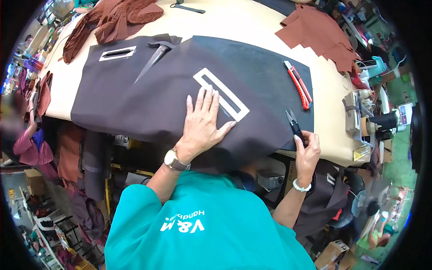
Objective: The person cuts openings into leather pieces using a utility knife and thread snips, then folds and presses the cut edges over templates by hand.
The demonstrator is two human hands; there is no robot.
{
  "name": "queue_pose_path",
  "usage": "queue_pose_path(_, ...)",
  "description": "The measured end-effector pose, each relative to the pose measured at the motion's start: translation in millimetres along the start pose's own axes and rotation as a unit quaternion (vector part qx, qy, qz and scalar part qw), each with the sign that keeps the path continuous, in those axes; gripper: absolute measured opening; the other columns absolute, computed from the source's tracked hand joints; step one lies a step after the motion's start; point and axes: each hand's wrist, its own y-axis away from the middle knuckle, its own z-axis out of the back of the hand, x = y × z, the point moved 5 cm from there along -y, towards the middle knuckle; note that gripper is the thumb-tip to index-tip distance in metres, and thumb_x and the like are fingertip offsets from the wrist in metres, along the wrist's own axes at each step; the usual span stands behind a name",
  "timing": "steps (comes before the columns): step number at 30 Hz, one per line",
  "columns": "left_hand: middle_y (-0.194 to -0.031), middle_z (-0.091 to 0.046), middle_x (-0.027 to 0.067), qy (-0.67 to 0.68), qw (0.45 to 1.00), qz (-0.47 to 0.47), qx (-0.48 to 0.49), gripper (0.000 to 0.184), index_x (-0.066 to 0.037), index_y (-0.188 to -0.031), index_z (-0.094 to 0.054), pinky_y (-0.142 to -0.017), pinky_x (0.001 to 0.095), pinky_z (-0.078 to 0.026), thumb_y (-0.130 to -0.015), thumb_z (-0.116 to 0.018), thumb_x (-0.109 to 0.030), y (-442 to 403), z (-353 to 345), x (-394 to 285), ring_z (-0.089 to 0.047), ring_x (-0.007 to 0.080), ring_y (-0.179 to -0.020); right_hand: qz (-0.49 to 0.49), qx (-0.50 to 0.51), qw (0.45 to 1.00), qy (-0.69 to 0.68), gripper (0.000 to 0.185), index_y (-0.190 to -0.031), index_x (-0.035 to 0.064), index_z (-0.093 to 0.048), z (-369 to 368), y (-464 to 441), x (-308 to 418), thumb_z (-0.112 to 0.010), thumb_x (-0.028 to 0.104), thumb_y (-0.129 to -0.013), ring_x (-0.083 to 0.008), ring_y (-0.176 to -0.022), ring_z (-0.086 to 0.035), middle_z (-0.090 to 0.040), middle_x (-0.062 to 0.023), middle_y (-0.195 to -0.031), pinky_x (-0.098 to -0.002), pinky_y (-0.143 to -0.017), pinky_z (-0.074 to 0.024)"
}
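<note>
Dark brown fabric point(148, 99) covers much of the table's front. On it lies a white rectangular frame point(234, 103) with a narrow slot. My left hand point(201, 117) rests flat on the fabric, its fingertips touching the frame's lower left side. At the right, my right hand point(308, 146) pinches small black thread snips point(294, 124), whose blades point away from me over the dark mat point(256, 63). A red utility knife point(298, 85) lies above the snips on that mat. Near the far left, a second white-framed slot point(117, 53) shows in the fabric, beside a hammer point(154, 57).
Reddish-brown fabric pieces lie at the back left point(128, 18) and back right point(317, 33) of the cream table point(234, 20). A rack point(362, 119) with bottles and a spool stands at the right edge. Another person point(33, 144) is at the far left.
</note>
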Motion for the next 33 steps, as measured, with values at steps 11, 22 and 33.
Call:
queue_pose_path(11, -0.138, -0.032, 0.0245, -0.018, 0.999, -0.001, -0.031, 0.082, 0.006, -0.132, -0.034, -0.104, 0.0573, -0.018, -0.08, -0.054, -0.053, -1.4, -5.7, -7.8, -0.026, 0.0354, -0.133, 0.158, 0.041, 0.945, -0.284, 0.022, -0.098, 0.0003, -0.062, -23.8, 40.0, 131.8, -0.066, 0.001, -0.076, -0.0203, -0.075, -0.06, -0.063, -0.0116, -0.085, -0.0303, -0.069, -0.046)
queue_pose_path(22, -0.136, -0.035, 0.0252, 0.029, 0.999, 0.016, 0.005, 0.076, 0.007, -0.13, -0.037, -0.103, 0.0546, -0.022, -0.08, -0.058, -0.047, -8.5, 6.7, -7.0, -0.029, 0.0369, -0.13, 0.116, -0.015, 0.993, -0.004, 0.029, -0.096, 0.0016, -0.064, -12.1, 1.5, 38.3, -0.071, 0.017, -0.072, -0.0284, -0.093, -0.052, -0.054, -0.0121, -0.095, -0.0394, -0.082, -0.0398)
queue_pose_path(33, -0.139, -0.033, 0.0214, -0.024, 0.996, 0.056, -0.058, 0.075, 0.002, -0.134, -0.034, -0.104, 0.0529, -0.022, -0.08, -0.059, -0.045, -28.5, 6.5, 32.1, -0.028, 0.0373, -0.13, 0.02, 0.028, 0.996, 0.088, 0.045, -0.105, -0.001, -0.06, -43.4, -128.3, 3.8, -0.07, 0.029, -0.073, -0.0321, -0.095, -0.057, -0.059, -0.0185, -0.102, -0.0386, -0.084, -0.045)
